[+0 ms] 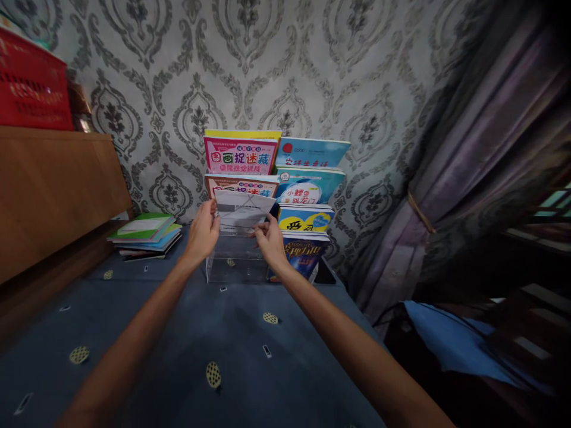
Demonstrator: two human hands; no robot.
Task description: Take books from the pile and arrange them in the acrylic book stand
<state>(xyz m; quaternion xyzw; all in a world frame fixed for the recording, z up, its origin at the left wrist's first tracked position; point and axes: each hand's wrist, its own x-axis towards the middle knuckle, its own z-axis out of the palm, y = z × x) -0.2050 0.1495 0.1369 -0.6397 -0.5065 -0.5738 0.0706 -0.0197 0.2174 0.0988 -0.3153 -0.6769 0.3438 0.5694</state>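
A white and grey booklet (245,208) stands upright, leaning back, in front of a book with a brown and white cover (243,186). My left hand (204,232) pinches its left edge. At its lower right edge, the fingers of my right hand (270,241) are closed on it. Both hands are at a clear tiered book rack (236,270). Behind stands a pink picture book (241,156) with a yellow one (243,134) at its back. The right column holds light blue (312,151), teal (310,185), yellow-and-blue (307,220) and dark blue books (306,255).
A stack of books (145,235) with a green one on top lies at the left. A wooden cabinet (57,196) carries a red basket (33,83). Patterned wallpaper (370,119) is behind the rack; a tied curtain (414,220) hangs at the right. Dark patterned cloth (178,356) covers the surface.
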